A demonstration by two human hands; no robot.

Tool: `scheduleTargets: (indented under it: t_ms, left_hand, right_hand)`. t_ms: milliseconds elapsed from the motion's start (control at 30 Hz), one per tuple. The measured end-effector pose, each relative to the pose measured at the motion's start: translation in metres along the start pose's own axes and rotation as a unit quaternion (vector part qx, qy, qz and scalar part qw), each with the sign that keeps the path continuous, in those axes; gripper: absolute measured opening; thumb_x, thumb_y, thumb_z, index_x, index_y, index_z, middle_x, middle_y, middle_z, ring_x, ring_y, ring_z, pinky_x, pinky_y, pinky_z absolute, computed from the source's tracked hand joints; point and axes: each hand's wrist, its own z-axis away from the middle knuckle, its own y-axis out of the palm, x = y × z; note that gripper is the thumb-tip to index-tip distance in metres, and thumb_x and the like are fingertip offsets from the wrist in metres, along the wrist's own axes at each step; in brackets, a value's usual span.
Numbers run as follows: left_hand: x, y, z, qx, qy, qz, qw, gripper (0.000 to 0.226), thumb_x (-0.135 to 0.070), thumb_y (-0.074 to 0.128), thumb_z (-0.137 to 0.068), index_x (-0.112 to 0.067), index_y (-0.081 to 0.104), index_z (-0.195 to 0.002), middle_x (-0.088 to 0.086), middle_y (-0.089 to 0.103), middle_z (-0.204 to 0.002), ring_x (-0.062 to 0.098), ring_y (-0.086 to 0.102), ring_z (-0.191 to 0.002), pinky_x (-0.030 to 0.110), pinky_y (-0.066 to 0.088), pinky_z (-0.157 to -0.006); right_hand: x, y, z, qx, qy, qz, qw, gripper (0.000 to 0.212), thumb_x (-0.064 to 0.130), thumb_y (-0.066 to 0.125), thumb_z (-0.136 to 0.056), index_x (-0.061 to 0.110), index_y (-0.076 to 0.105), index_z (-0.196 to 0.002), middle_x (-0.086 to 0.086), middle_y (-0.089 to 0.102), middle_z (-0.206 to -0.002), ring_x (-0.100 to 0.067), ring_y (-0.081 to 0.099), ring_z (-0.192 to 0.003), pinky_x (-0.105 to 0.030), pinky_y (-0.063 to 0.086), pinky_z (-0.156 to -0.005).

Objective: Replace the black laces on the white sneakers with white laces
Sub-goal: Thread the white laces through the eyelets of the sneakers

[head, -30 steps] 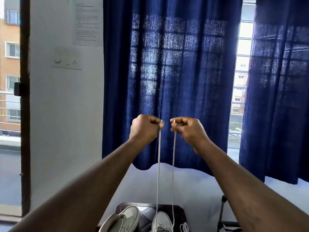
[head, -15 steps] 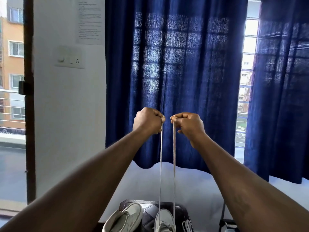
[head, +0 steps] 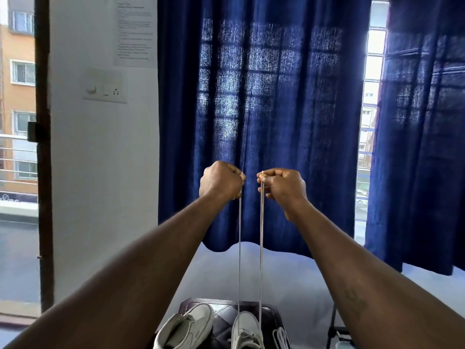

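We start at the left hand (head: 221, 181), which is curled into a fist and pinches one end of the white lace (head: 261, 235) between thumb and forefinger. The right hand (head: 283, 186) is closed the same way on the other end, and a short tip pokes up above each pinch. The two fists are raised at arm's length, level with each other and near but not touching. We judge this is done to set the two tips side by side and check that both halves of the lace come out equally long. From the hands the two strands drop taut and almost parallel to the upright sneaker (head: 247, 328), which stands toe away from us around the middle of the dark table top (head: 224, 321), by its near edge. The tension suggests that the lace is already through the lowest eyelets, though the frame cuts those off, so we cannot confirm it. A second sneaker (head: 186, 328) lies tipped over toward the left edge, likely set aside for its turn, and we cannot tell whether it carries any lace. By the right edge lies a bundle of white lace (head: 280, 335), presumably the spare for that shoe. No black laces show here. Behind everything hangs a blue curtain (head: 264, 96).
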Motion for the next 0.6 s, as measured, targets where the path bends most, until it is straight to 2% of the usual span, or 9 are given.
scheduleTargets:
  t_ms: [367, 600]
  left_hand:
    - [-0.0022, -0.0015, 0.0038, -0.008, -0.006, 0.007, 1.0, 0.016, -0.023, 0.072, -0.09, -0.023, 0.077, -0.075, -0.005, 0.076, -0.067, 0.015, 0.074, -0.053, 0.042, 0.066, -0.074]
    - [-0.0044, -0.004, 0.007, -0.017, -0.016, 0.017, 1.0, 0.021, -0.017, 0.066, -0.091, -0.023, 0.076, -0.074, -0.004, 0.076, -0.066, 0.016, 0.074, -0.053, 0.042, 0.066, -0.073]
  right_hand:
    - [0.0007, 0.0016, -0.001, 0.0, 0.001, 0.001, 1.0, 0.011, 0.014, 0.073, -0.093, 0.02, 0.081, -0.088, 0.005, 0.08, -0.086, -0.013, 0.078, -0.074, -0.028, 0.062, -0.068]
    - [-0.0007, 0.0022, -0.0009, 0.005, 0.002, -0.002, 1.0, 0.009, 0.018, 0.075, -0.093, 0.022, 0.08, -0.086, 0.005, 0.08, -0.087, -0.015, 0.078, -0.078, -0.032, 0.064, -0.074]
